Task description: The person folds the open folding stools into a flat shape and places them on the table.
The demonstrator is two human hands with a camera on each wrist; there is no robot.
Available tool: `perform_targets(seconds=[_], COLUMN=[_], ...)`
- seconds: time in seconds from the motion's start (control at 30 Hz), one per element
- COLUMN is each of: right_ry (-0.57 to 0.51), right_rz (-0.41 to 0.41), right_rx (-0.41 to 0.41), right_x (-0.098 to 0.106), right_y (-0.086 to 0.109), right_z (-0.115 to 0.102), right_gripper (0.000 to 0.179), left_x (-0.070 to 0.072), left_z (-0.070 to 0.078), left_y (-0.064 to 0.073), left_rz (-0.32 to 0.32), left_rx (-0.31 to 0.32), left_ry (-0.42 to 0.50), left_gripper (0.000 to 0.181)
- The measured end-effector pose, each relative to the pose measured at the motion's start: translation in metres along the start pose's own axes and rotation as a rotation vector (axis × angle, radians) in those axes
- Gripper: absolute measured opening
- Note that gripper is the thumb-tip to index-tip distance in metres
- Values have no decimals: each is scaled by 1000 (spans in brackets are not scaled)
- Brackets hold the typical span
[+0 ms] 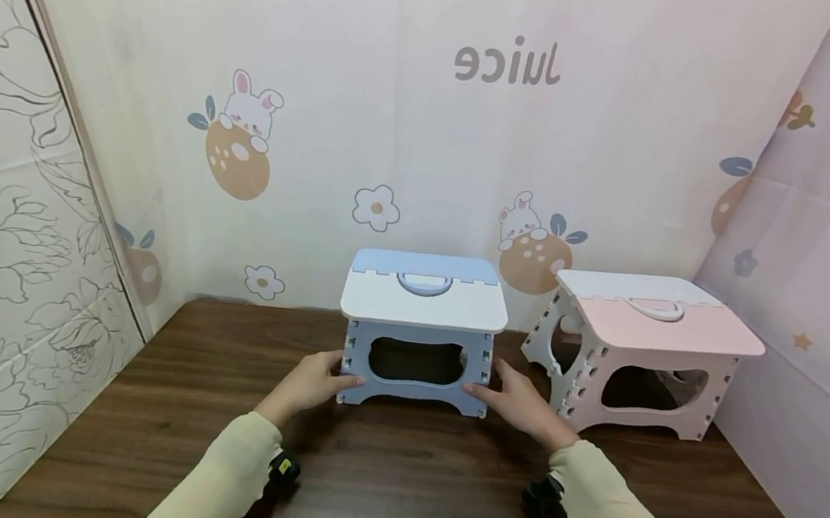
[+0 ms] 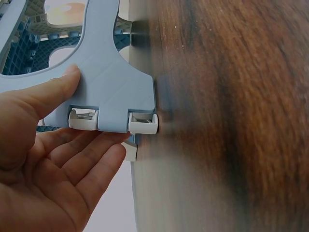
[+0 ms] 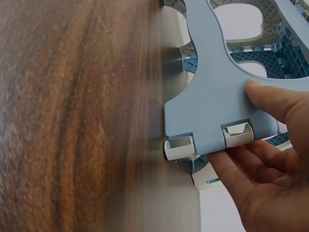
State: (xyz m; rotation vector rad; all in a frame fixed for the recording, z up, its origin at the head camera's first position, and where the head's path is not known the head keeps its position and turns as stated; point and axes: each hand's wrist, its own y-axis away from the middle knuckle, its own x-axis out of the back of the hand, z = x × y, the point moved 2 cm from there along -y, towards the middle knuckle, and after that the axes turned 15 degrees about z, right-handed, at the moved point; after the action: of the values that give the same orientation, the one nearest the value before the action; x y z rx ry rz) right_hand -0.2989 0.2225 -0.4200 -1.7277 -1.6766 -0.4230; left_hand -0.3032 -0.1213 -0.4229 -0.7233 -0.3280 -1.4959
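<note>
A blue and white folding step stool (image 1: 424,306) stands unfolded and upright on the brown wood-grain table (image 1: 394,474), a curved handle in its top. My left hand (image 1: 315,383) grips its left front leg low down, thumb on the blue front panel (image 2: 113,77) and fingers behind the hinged edge. On the opposite side my right hand (image 1: 521,401) pinches the right front leg the same way, with the thumb on the panel (image 3: 212,92) in the right wrist view. The stool's feet are at the table surface. Its far legs are mostly hidden.
A pink and white folding stool (image 1: 667,325) stands unfolded just right of the blue one, close to my right hand. Behind both hangs a pale printed curtain (image 1: 413,125). Another patterned curtain (image 1: 18,254) borders the left side, and a further cloth (image 1: 825,290) the right.
</note>
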Motion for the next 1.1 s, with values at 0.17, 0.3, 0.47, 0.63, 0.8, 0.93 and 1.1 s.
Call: perform_targets(seconds=[0.17,0.3,0.47,0.63,0.8,0.93,1.1], right_ry=[-15,-34,-46,-46,-25,-9,-6], right_rz=[-4,-6,-9,-5,-9,-12,-8], right_rx=[1,-1,0,16,11,2,3], right_x=[0,-1,-2,-1,0,1,0], right_y=[2,3,3,1,1,1,0], right_z=[0,0,2,2,1,2,2], right_gripper=[81,77,76,79,86,90,89], left_x=[0,-1,-1,1,2,2,2], left_z=[0,-1,-4,-2,-1,-2,-3], left_y=[0,1,2,2,0,0,-1], left_rz=[-7,-4,-5,3,6,-1,3], left_rx=[-1,-8,-14,-21,-20,-38,-26], left_ry=[7,14,7,4,4,-5,-8], left_gripper=[42,42,39,35,33,35,34])
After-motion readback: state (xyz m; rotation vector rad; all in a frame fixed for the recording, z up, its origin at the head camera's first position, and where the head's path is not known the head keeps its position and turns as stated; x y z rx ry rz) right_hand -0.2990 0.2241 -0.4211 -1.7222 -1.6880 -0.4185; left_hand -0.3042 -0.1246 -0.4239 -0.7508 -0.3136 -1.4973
